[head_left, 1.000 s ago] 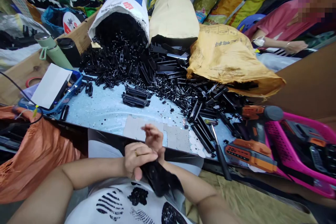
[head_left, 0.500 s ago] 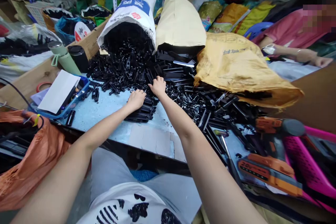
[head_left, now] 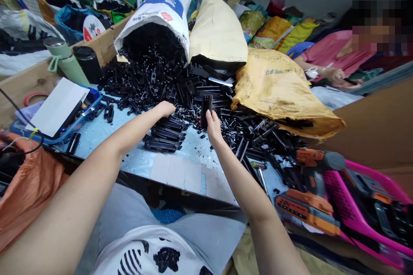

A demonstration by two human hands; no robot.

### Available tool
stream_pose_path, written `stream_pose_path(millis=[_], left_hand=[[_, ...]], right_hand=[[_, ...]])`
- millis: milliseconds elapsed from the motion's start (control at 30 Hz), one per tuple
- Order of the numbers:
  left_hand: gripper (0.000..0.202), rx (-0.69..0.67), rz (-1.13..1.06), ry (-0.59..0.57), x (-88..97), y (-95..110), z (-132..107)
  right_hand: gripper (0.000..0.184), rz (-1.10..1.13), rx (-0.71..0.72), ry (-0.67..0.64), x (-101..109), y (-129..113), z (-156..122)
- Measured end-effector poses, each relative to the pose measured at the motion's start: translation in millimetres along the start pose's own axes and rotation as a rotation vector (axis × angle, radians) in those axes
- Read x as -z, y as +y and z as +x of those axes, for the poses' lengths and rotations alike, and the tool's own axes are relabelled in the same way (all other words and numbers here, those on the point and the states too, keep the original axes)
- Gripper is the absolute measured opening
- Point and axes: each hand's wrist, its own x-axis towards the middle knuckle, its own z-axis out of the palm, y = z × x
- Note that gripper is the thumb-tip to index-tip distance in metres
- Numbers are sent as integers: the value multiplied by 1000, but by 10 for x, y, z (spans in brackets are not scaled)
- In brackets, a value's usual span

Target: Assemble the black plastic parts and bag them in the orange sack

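My right hand (head_left: pixel 213 123) is closed round a flat black plastic piece (head_left: pixel 206 107), held upright just above the table beside the heap of black parts (head_left: pixel 155 77). My left hand (head_left: pixel 166 108) reaches into the near edge of that heap, fingers curled down among the small black clips; what it grips is hidden. Just below my left hand lies a small stack of long black pieces (head_left: pixel 163 135) on the pale blue table top (head_left: pixel 129 154).
Three sacks spill black parts: a white one (head_left: pixel 161 13), a tan one (head_left: pixel 216 25) and a yellow one (head_left: pixel 284 86). An orange cordless drill (head_left: pixel 306 206) and a pink basket (head_left: pixel 368 206) sit at right. A green flask (head_left: pixel 63 60), a blue tray (head_left: pixel 61 111), and a person in pink (head_left: pixel 329 58) beyond.
My right hand has drawn back from the heap and lifted a black piece upright. My left hand has stayed at the heap's near edge, shifted slightly.
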Motion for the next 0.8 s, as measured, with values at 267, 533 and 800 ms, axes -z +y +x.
stream_pose_path(millis=[267, 533, 800], left_hand=[[32, -205, -386, 673, 127, 257, -876], [26, -231, -321, 207, -666, 1277, -1761], [41, -60, -595, 474, -667, 1358, -1712]], right_hand=[[47, -529, 124, -202, 682, 244, -1535], [48, -986, 285, -383, 578, 328, -1950], [51, -231, -30, -219, 106, 130, -1774]])
